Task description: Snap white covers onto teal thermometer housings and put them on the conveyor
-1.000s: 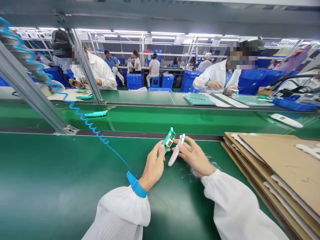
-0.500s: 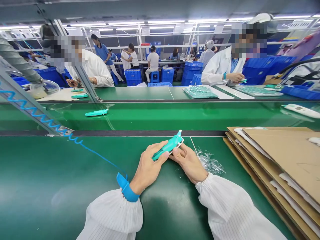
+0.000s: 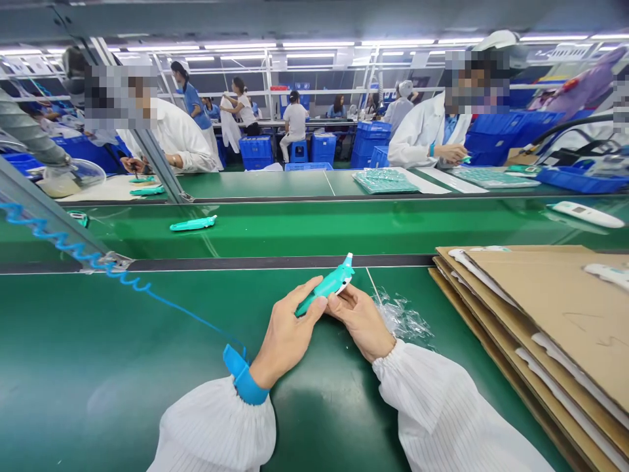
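Note:
A teal and white handheld device [image 3: 328,284] is held over the green table, its narrow pale tip pointing up and away. My left hand [image 3: 289,328] grips its lower body between thumb and fingers; a blue wrist strap with a coiled cord is on that wrist. My right hand [image 3: 361,321] closes on the device's right side, fingers partly hidden behind it. Crumpled clear plastic [image 3: 405,319] lies just right of my right hand.
Stacked cardboard sheets [image 3: 545,295] fill the right side, with white devices between and on them. Beyond the table, a green conveyor [image 3: 295,226] carries another teal device [image 3: 193,223] and a white device [image 3: 584,214]. Two people in white coats work opposite. A metal post [image 3: 54,210] slants at left.
The device has turned slightly in my hands, showing more of its white side and a dark spot. The view has shifted a little. A dark-and-teal item has appeared at the conveyor's left.

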Demonstrator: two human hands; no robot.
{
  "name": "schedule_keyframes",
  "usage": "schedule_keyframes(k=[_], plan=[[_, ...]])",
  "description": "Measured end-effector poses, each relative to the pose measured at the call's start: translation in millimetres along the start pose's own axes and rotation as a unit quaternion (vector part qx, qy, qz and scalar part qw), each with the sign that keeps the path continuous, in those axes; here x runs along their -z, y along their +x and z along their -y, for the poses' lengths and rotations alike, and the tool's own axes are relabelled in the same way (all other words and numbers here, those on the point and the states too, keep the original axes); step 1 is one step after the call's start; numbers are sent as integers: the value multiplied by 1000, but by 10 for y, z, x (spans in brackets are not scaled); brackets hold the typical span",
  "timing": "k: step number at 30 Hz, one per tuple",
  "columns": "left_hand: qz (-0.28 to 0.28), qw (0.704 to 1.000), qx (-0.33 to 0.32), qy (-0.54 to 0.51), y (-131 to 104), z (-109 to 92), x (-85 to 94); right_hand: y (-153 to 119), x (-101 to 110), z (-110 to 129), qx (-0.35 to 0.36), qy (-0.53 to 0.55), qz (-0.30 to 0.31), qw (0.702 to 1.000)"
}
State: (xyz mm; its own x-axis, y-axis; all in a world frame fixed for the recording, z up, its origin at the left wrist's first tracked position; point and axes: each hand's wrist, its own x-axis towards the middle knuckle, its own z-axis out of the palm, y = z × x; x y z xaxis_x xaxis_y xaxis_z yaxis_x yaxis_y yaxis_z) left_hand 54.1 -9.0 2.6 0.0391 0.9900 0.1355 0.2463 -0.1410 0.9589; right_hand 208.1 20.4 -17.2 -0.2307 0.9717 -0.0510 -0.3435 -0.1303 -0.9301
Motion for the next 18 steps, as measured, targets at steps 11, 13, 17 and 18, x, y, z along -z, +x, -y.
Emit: schedule_keyframes(k=[11, 13, 17, 18], plan=[[-64, 973, -64, 210, -53, 40, -39, -2, 12, 140, 13, 7, -29, 999], [-44, 974, -48, 217, -55, 8, -35, -4, 13, 151, 7, 18, -21, 1000], [6, 988, -26, 150, -64, -64, -40, -8, 0, 159, -19, 93, -32, 995], [10, 990, -24, 136, -65, -75, -41, -9, -7, 155, -23, 107, -34, 993]])
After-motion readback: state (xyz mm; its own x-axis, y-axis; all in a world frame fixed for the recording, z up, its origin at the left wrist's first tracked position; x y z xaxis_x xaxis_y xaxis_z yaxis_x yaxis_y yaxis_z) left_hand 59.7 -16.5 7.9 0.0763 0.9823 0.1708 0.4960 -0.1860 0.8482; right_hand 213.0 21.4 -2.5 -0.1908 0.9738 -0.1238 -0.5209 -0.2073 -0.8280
